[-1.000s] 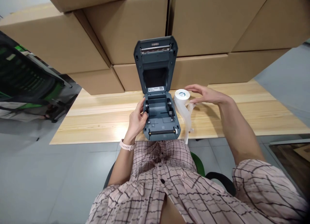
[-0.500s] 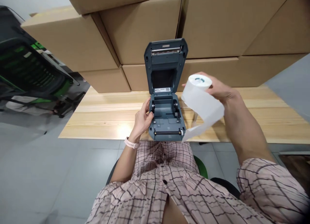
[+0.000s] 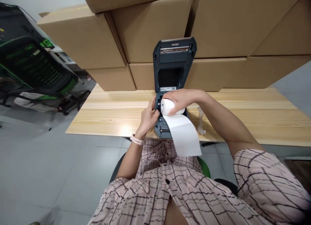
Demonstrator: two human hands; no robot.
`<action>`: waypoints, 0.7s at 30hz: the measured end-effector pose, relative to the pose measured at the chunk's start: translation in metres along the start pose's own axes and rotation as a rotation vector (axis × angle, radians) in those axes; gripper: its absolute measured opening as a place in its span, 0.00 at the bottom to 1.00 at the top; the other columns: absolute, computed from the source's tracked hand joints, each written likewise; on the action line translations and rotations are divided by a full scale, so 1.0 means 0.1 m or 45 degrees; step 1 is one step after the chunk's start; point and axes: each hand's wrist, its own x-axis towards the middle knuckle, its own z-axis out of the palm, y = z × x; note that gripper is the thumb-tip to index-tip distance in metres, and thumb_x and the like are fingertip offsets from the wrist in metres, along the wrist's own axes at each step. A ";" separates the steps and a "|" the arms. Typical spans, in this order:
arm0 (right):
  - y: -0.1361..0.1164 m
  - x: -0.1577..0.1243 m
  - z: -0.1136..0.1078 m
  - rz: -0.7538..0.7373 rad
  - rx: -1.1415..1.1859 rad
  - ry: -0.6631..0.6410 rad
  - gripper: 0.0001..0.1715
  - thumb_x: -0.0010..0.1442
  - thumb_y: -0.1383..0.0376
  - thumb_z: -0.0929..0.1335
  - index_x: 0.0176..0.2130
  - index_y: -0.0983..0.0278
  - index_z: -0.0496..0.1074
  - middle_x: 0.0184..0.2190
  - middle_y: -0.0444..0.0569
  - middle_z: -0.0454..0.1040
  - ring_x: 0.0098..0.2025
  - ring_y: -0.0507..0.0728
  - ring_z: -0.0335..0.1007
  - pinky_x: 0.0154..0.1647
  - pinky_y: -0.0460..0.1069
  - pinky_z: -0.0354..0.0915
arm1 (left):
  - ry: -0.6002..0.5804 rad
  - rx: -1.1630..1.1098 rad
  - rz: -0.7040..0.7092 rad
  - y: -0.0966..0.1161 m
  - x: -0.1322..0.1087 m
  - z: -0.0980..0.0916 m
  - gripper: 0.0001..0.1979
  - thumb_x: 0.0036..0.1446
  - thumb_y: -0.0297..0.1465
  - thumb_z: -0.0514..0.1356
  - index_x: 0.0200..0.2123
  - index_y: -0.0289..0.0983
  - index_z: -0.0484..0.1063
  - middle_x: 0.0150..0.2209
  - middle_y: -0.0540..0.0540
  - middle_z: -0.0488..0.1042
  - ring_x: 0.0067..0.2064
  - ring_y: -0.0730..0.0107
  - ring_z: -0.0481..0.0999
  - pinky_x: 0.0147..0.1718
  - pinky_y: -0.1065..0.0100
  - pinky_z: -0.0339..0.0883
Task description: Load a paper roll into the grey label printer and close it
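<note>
A dark grey label printer (image 3: 173,67) stands open on the wooden table (image 3: 109,113), its lid tilted up toward the boxes. My right hand (image 3: 181,98) is closed over a white paper roll (image 3: 167,106), holding it sideways over the printer's bay. A loose strip of paper (image 3: 183,134) hangs from the roll down past the printer's front and the table edge. My left hand (image 3: 149,116) grips the printer's left side, fingers curled at the roll holder. A small white scrap (image 3: 201,123) lies on the table right of the printer.
Large cardboard boxes (image 3: 150,27) are stacked along the back of the table, right behind the printer. A black and green office chair (image 3: 36,69) stands at the left. Grey tiled floor (image 3: 48,173) lies below the table edge.
My right hand has brought the paper roll from the air at the right down and left onto the open printer bay. The loose strip now trails over the front. My left hand stayed on the printer.
</note>
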 end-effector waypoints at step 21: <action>-0.51 -0.97 0.88 -0.021 0.162 0.365 0.36 0.76 0.42 0.58 0.72 0.54 0.68 0.73 0.52 0.68 0.73 0.68 0.67 0.72 0.68 0.65 | 0.046 -0.014 -0.005 0.01 -0.04 0.04 0.34 0.63 0.26 0.57 0.72 0.46 0.65 0.64 0.43 0.79 0.57 0.56 0.84 0.57 0.53 0.76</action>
